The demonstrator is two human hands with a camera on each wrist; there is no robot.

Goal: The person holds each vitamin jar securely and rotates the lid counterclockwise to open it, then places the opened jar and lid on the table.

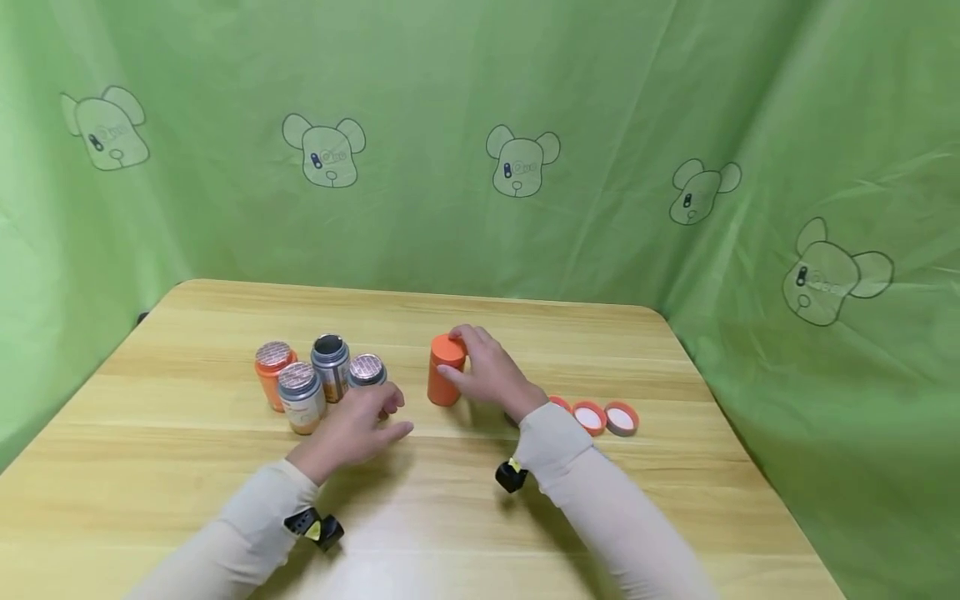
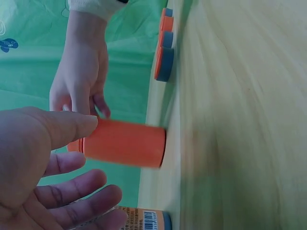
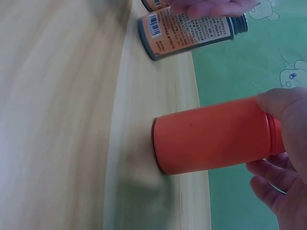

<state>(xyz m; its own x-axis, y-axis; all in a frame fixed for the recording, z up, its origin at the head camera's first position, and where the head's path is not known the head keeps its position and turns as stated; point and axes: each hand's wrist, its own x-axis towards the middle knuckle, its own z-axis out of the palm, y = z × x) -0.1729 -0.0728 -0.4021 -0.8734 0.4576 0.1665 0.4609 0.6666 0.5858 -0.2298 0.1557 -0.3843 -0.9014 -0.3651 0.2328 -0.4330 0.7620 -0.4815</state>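
An orange bottle with an orange cap (image 1: pixel 444 385) stands upright on the table. My right hand (image 1: pixel 491 372) grips it near the top, thumb and fingers around the cap; the right wrist view shows the thumb (image 3: pixel 280 101) at the cap's edge. To the left, my left hand (image 1: pixel 352 427) hovers with loosely bent fingers and nothing in them, apart from the orange bottle. Close behind it are uncapped bottles: an orange one (image 1: pixel 273 379) and a pale-labelled one (image 1: pixel 302 411), both foil-topped, a dark-mouthed one (image 1: pixel 330 375), and another foil-topped one (image 1: pixel 367 369), partly hidden by the hand.
Several loose caps lie on the right of the wooden table (image 1: pixel 450 525), white liners up, including a grey-sided one (image 1: pixel 622 420) and an orange one (image 1: pixel 590 418); my right wrist partly covers others. A green curtain (image 1: pixel 420 225) hangs behind the table.
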